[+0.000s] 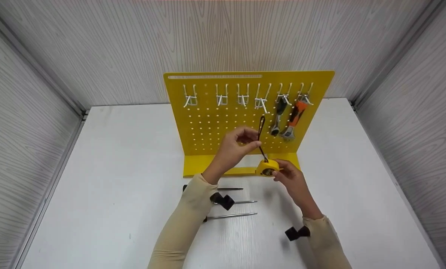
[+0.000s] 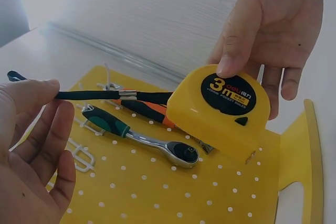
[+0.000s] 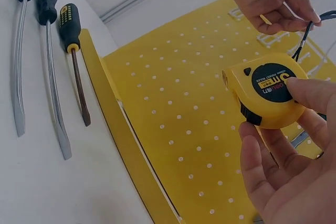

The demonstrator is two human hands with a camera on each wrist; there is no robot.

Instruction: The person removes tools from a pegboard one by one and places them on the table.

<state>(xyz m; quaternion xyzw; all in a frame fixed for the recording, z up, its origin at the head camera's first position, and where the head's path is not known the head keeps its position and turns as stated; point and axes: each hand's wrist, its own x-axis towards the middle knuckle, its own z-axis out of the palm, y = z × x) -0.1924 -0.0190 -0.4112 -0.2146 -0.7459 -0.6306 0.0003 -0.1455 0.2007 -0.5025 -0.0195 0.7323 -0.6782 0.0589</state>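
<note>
My right hand (image 1: pixel 291 180) grips a yellow tape measure (image 1: pixel 267 168) by its side, thumb on the black 3 m label in the right wrist view. Between thumb and forefinger, my left hand (image 1: pixel 237 146) pinches the tape measure's black wrist strap (image 2: pixel 89 95), which is drawn taut. In the head view the strap's loop stands above the fingers, just below a white hook (image 1: pixel 261 104). Both hands are in front of a yellow pegboard (image 1: pixel 208 138). Behind the tape measure in the left wrist view hang a ratchet wrench (image 2: pixel 181 153) and an orange-handled adjustable wrench (image 2: pixel 142 109).
Several white double hooks line the pegboard's upper part, among them a left one (image 1: pixel 190 100). Three screwdrivers, including a black-and-yellow one (image 3: pixel 70 27), lie on the white table (image 1: pixel 114 179) before the pegboard's base, partly under my left forearm. Wood-grain panels (image 1: pixel 208 37) enclose the table.
</note>
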